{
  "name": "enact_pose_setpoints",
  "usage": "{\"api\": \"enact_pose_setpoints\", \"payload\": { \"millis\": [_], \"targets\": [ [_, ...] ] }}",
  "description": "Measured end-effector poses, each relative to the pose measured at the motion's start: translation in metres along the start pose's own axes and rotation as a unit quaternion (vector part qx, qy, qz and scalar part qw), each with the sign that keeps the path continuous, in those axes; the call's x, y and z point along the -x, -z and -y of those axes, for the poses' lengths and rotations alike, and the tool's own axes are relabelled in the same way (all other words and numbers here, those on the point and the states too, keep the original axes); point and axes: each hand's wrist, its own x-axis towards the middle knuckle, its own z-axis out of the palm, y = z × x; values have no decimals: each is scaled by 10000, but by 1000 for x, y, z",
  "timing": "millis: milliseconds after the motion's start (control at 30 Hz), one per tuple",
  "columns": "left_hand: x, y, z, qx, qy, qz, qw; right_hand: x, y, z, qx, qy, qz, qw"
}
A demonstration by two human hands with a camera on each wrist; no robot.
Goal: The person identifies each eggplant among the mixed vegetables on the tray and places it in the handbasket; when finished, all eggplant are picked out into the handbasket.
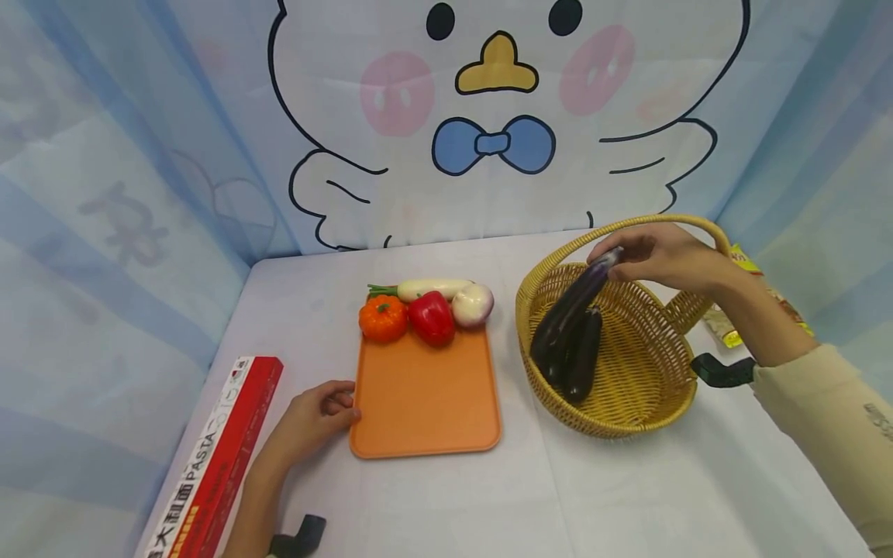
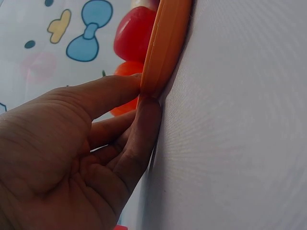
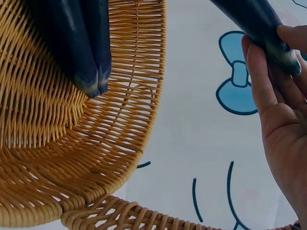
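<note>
My right hand (image 1: 663, 256) pinches an eggplant (image 1: 575, 302) by one end, under the arching handle of a wicker basket (image 1: 649, 372). The held eggplant (image 3: 256, 26) slants down into the basket in the head view. Two more eggplants (image 3: 79, 43) lie side by side in the basket in the right wrist view. My left hand (image 1: 317, 422) pinches the left rim of an orange tray (image 1: 425, 403) between thumb and finger. Along the tray's far end lie an orange pumpkin (image 1: 384, 319), a red bell pepper (image 1: 432, 318), an onion (image 1: 473, 305) and a white radish (image 1: 432, 290).
A long red and white pasta box (image 1: 216, 457) lies at the left of the white table (image 1: 530, 504). Behind the basket on the right is a yellow package (image 1: 746, 263), partly hidden by my right arm. Printed curtains (image 1: 488, 209) stand around the table.
</note>
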Motion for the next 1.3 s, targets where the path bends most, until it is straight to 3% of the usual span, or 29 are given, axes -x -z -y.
{"api": "enact_pose_setpoints", "payload": {
  "millis": [133,267,600,900,1300],
  "targets": [
    [-1,-1,2,11,-16,-1,10000,-4,-2,-1,118,-328,-204,9992],
    [-2,-2,4,14,-99,-10,9999,-8,-3,-5,230,-364,-267,9987],
    [-2,-3,9,-14,19,39,10000,-20,-11,-32,-35,280,131,9995],
    [0,-2,7,-25,35,2,10000,-32,-15,-28,302,-96,168,9994],
    [-3,-2,4,-46,-33,-5,10000,-43,-17,-42,342,-428,260,9982]
  ]
}}
